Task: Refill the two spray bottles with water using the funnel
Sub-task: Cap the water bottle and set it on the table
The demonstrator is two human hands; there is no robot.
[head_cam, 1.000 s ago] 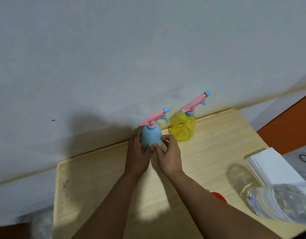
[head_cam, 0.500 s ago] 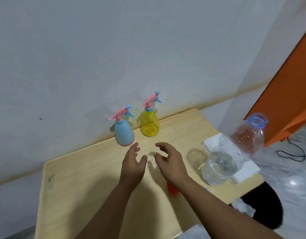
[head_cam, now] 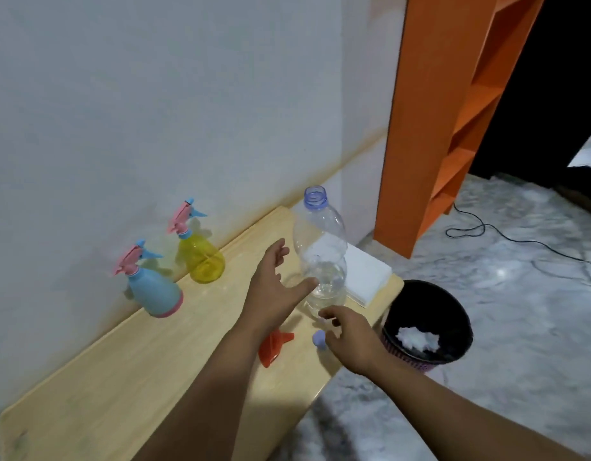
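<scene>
Both hands [head_cam: 270, 287] nearer bottle [head_cam: 322, 257], funnel [head_cam: 274, 346] half-hidden

Home room: marble floor [head_cam: 507, 327], orange shelf [head_cam: 453, 111], wastebasket [head_cam: 427, 327].

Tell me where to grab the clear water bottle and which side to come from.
Grip the clear water bottle around the pinched waist at mid-height, just above the water pooled in its bottom. It stands upright, uncapped, so keep it vertical. Come from the left: the open left hand is already beside it, while the white paper stack crowds its far right side. The right hand could probably steady the base.
</scene>
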